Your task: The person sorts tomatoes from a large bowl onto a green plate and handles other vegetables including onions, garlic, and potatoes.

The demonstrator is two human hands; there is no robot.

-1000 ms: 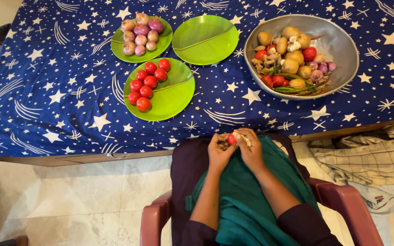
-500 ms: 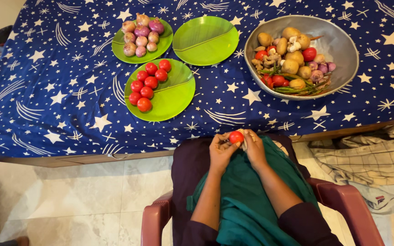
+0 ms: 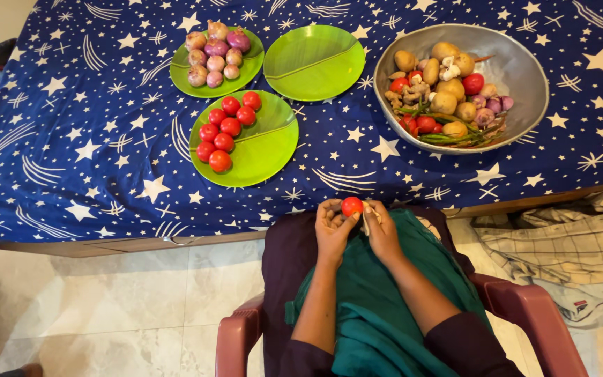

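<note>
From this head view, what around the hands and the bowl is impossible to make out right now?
- Pale item in the right hand: mostly covered by its fingers; kind unclear.
- Small red tomato: its underside is hidden by the left hand.
- Bottom of the grey metal bowl: buried under piled potatoes, beans and tomatoes.
- Checked cloth at right: cut off by the frame edge.
- Dark objects at the left edge: cropped, unidentifiable.

You sit in a maroon chair point(image 3: 525, 307) at a table under a blue starred cloth point(image 3: 92, 139). Your left hand point(image 3: 331, 230) pinches a small red tomato point(image 3: 352, 206) at its fingertips; your right hand point(image 3: 382, 230) sits just beside it, holding something pale. Ahead lie three green plates: one of tomatoes point(image 3: 273, 150), one of onions point(image 3: 246, 70), one bare point(image 3: 314, 61). At right, a metal bowl point(image 3: 518, 70) holds mixed vegetables.
</note>
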